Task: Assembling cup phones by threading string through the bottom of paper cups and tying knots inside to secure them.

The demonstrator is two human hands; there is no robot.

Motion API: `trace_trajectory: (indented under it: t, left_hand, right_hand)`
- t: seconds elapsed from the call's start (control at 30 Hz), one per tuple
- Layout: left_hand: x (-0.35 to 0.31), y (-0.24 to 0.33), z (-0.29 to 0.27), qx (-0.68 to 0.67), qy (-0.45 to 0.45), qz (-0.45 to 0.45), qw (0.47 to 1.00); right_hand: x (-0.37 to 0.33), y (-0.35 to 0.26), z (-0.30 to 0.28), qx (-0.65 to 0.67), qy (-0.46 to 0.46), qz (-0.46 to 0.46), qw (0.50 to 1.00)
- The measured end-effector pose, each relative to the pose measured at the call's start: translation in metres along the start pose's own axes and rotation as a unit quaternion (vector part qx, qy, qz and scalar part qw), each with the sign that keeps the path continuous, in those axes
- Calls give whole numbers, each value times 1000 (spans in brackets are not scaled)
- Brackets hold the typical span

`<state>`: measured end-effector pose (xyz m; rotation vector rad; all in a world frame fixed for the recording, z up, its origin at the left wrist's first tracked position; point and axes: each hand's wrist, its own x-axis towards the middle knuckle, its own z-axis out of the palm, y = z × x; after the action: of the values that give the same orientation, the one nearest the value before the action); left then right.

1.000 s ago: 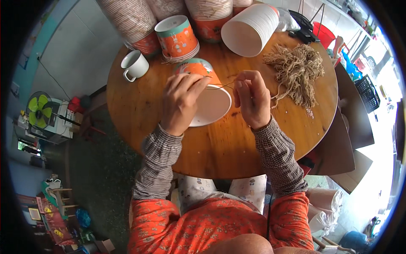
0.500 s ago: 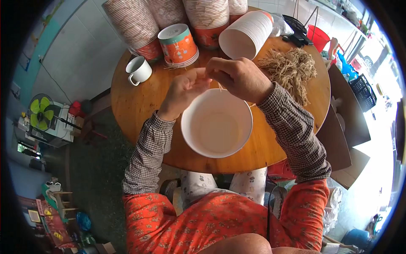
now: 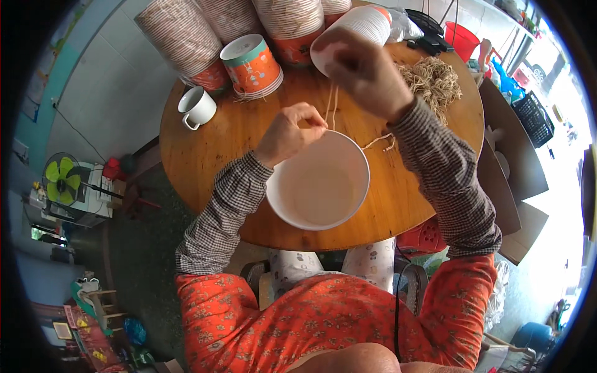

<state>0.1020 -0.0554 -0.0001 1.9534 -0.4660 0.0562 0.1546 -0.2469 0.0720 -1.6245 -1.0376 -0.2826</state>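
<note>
A white paper bucket [image 3: 281, 198] stands at the table's front edge, its mouth tilted toward me. At its far rim my left hand [image 3: 287, 133] is closed, thumb and forefinger pinched on a thin beige cord [image 3: 336, 110] by the rim. Two strands of that cord run up from there to my right hand [image 3: 375, 81], raised beyond the bucket. The right hand is blurred by motion but its fingers are curled closed where the strands end. Another piece of cord lies on the table right of the rim. A heap of loose beige cords [image 3: 432, 87] lies behind my right forearm.
The round wooden table [image 3: 205, 165] carries a white enamel mug [image 3: 198, 108] at left. Behind are orange printed buckets [image 3: 250, 69], tall bucket stacks [image 3: 180, 40] and a bucket stack on its side [image 3: 364, 26]. Cardboard boxes [image 3: 507, 155] stand at right, a green-bladed fan [image 3: 61, 178] at left.
My right hand has lifted up and to the right, drawing the cord strands out long. My left hand has moved slightly right and down to the bucket's rim. The view has shifted a little.
</note>
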Motion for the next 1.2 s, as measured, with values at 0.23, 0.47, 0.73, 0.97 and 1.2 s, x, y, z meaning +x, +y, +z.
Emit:
trace_trajectory:
  t: [0.23,0.47,0.73,0.97,1.2]
  left_hand:
    - [4,7,10,130,-22,-18,991]
    - [-15,-36,-39,382,107,19,918]
    - [-52,-5,-51,405,164,66,897]
    - [-104,80,38,-79,99,62,990]
    - [-133,76,81,-346,44,-24,937]
  right_hand:
    - [-2,4,-32,-46,30,52,997]
    - [-43,-27,-84,-362,-267,145,881]
    - [-107,-96,-73,164,-195,354,900]
    - [-117,-94,-8,495,-51,307,812]
    - [-133,-77,13,571,-7,279,772]
